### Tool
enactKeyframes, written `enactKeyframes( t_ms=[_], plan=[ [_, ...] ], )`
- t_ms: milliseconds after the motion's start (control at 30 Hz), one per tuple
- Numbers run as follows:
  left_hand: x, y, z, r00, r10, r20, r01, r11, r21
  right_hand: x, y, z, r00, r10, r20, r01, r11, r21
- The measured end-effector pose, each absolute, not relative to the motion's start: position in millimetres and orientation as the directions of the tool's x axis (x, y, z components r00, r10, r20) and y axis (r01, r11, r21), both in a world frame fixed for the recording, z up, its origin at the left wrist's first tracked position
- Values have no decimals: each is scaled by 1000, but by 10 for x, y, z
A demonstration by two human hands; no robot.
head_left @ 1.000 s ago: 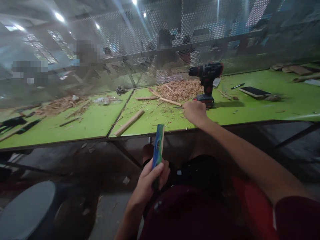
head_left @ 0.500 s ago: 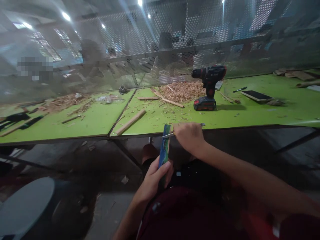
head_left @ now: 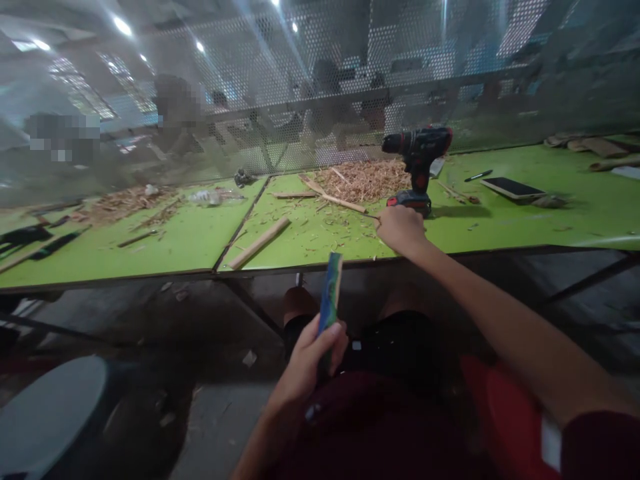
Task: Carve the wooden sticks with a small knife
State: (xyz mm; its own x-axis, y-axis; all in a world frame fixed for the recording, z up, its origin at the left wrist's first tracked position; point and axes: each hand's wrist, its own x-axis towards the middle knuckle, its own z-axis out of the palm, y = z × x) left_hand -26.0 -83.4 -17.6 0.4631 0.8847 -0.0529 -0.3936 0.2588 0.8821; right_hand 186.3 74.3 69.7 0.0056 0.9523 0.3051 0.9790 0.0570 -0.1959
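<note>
My left hand (head_left: 315, 350) is closed around the lower part of a narrow wooden strip (head_left: 331, 287) with a blue and green painted face. The strip points up and away in front of the table edge, and bare wood shows along its right side. Farther forward, over the table's near edge, my right hand (head_left: 403, 229) is closed on a knife (head_left: 371, 216). Only its thin blade sticks out to the left of the fist; the handle is hidden in my fingers. Blade and strip are apart.
A cordless drill (head_left: 419, 163) stands upright behind my right hand. Wood shavings (head_left: 367, 181) are heaped beside it. A wooden stick (head_left: 260, 244) lies near the table edge. To the right are a pen (head_left: 479, 176) and a phone (head_left: 513, 188). A perforated screen (head_left: 295, 87) rises behind the table.
My right hand has moved forward and to the right with the knife, off the painted strip and over the table. My left hand holds the strip in nearly the same place.
</note>
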Motion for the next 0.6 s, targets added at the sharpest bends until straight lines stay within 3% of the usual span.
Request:
enactKeyframes(
  t_ms=[67, 133, 200, 267, 367, 467, 600],
  plan=[
    [-242, -725, -205, 395, 919, -14, -475, 217, 853, 1864, 621, 664, -29, 963, 266, 962, 98, -253],
    [-216, -635, -232, 347, 938, 3, -503, 184, 844, 1799, 441, 561, -114, 969, 221, 880, 202, -429],
    [-185, -579, -263, 264, 965, 14, -497, 123, 859, 1699, 246, 391, -192, 963, 189, 649, 269, -711],
    [-159, -543, -304, 155, 988, 23, -462, 52, 885, 1588, 65, 178, -226, 965, 135, 422, 222, -879],
    [-146, -493, -378, -17, 999, 37, -376, -41, 926, 1417, -152, -134, -210, 978, -21, 236, 30, -971],
    [-154, -452, -417, -148, 987, 66, -329, -112, 938, 1247, -317, -337, -200, 966, -165, 18, -164, -986],
    [-173, -449, -392, -153, 981, 123, -233, -156, 960, 1061, -432, -428, -240, 951, -198, -194, -246, -950]
  ],
)
